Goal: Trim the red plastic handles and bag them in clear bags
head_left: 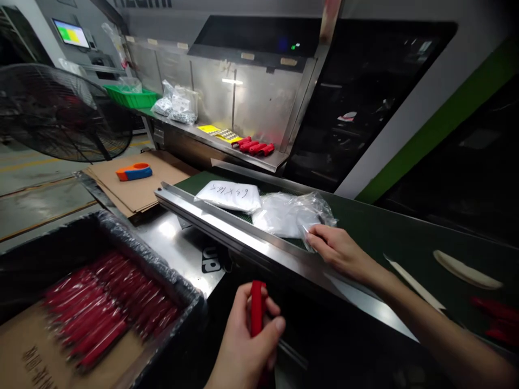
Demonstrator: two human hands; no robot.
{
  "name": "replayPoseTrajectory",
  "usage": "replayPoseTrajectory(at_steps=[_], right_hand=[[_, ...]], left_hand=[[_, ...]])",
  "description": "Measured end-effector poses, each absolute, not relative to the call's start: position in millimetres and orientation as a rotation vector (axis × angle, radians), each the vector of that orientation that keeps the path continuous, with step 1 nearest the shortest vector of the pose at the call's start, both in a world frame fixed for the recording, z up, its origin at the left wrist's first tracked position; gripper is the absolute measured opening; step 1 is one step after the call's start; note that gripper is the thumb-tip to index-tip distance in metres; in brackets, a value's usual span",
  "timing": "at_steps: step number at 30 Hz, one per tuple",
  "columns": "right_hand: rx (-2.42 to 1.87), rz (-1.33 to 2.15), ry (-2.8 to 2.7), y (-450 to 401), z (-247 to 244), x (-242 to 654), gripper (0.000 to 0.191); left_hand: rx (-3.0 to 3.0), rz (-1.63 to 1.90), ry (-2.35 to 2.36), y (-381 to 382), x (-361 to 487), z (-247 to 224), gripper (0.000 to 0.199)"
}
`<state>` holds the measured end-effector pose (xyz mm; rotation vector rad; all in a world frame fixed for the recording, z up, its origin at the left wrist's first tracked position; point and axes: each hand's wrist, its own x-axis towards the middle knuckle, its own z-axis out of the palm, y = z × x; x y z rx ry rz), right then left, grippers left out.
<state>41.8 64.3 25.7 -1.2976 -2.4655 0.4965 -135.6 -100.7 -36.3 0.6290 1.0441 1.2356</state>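
My left hand (247,340) is closed around a long, narrow red plastic piece (257,310), held upright in front of the conveyor's metal edge. The lower end of this piece is hidden by my fingers. Over the green belt, my right hand (343,251) pinches the edge of a clear plastic bag (306,221) between thumb and fingers. That bag lies at the near end of a loose pile of clear bags (275,213). Beside the pile rests a white packet (229,195) with handwriting on it.
A lined box (190,302) at lower left holds rows of bagged red pieces (93,319). Flat cardboard (117,192) carries an orange-and-blue tape dispenser (135,172). Several red parts (255,147) sit on the back shelf. A pointed tool (413,281) lies on the belt (377,232). A fan (60,113) stands left.
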Motion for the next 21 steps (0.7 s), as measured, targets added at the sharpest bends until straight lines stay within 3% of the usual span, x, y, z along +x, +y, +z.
replayPoseTrajectory(at_steps=[4, 10, 14, 18, 21], right_hand=[[-1.131, 0.763, -2.488, -21, 27, 40, 0.029], [-1.204, 0.784, -2.365, -80, 4, 63, 0.022], [-1.275, 0.617, -2.302, -88, -4, 65, 0.011], [-1.126, 0.842, -2.372, -92, 3, 53, 0.008], [-1.071, 0.894, -2.321, -99, 8, 67, 0.009]], left_hand=[[0.666, 1.301, 0.928, -93, -121, -18, 0.051], [0.930, 1.134, 1.242, -115, -117, -38, 0.023], [1.405, 1.025, 1.480, -126, -116, -54, 0.039], [1.903, 0.989, 1.470, -133, -109, -60, 0.059], [1.772, 0.989, 1.465, -132, -109, -63, 0.064]])
